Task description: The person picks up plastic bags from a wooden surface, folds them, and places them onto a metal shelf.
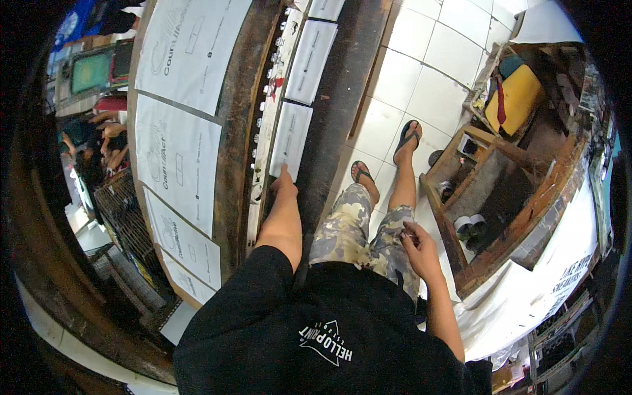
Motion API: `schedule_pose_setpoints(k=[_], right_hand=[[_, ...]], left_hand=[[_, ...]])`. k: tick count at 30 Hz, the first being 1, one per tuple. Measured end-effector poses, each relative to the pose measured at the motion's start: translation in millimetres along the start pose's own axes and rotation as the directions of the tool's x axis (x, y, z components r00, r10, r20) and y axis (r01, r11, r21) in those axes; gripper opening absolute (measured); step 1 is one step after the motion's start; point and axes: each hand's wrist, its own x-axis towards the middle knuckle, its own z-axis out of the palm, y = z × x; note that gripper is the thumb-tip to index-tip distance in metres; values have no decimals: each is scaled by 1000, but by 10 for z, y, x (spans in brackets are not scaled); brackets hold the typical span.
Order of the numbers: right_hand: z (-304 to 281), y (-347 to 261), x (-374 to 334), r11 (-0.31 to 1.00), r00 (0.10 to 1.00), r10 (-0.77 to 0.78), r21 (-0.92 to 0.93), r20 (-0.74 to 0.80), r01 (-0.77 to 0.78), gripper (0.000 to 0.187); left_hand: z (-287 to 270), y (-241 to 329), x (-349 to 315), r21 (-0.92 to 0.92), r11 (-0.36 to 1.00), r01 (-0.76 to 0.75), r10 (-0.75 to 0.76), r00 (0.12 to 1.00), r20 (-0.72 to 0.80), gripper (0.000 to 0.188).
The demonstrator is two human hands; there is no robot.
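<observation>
So there's print all over the place here: my black cotton T-shirt (263, 329) has a white logo with lettering on the chest, upside down from up here, and the white draped sheet (507, 309) off to my right carries bold black capitals. On my left, a column of large white rectangular sheets (197, 155) repeats the same pale grey outlined word with darker lettering and a small box shape. Container-wise, on my right I've got a divided open wooden box (437, 210) with two white-topped rounded things (471, 224) in it, too small to make out. Past that, an open wooden bin (475, 99) holds a bright yellow slab (520, 99) with a dark red strip (501, 105) lying across it. Now the hands: my left hand (284, 185) points a finger at the lower edge of a small white rectangular sheet (291, 135) with faint grey print, lying on the dark wooden bench (336, 85); can't tell how far its other fingers are curled. My right hand (421, 253) hangs half open, fingers loosely bent, by my camouflage shorts (342, 230).
</observation>
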Motion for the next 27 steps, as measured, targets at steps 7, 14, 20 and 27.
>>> schedule_pose_setpoints(k=[7, 14, 20, 27], right_hand=[[35, 150, -10, 1000, 999, 15, -12, -37, -15, 34], [61, 101, 55, 999, 1000, -14, -33, -9, 13, 33], [54, -8, 64, 999, 1000, 27, -33, -3, -27, 33], [21, 80, 42, 1000, 999, 1, -17, -36, -2, 33]], left_hand=[[66, 20, 58, 13, 994, -110, 110, 993, -51, 106], [-52, -8, 379, -53, 994, -100, 99, 994, -37, 88], [-71, 262, 145, 86, 995, -53, 59, 996, -65, 77], [-13, 199, -217, -298, 952, -75, 104, 991, 81, 72]])
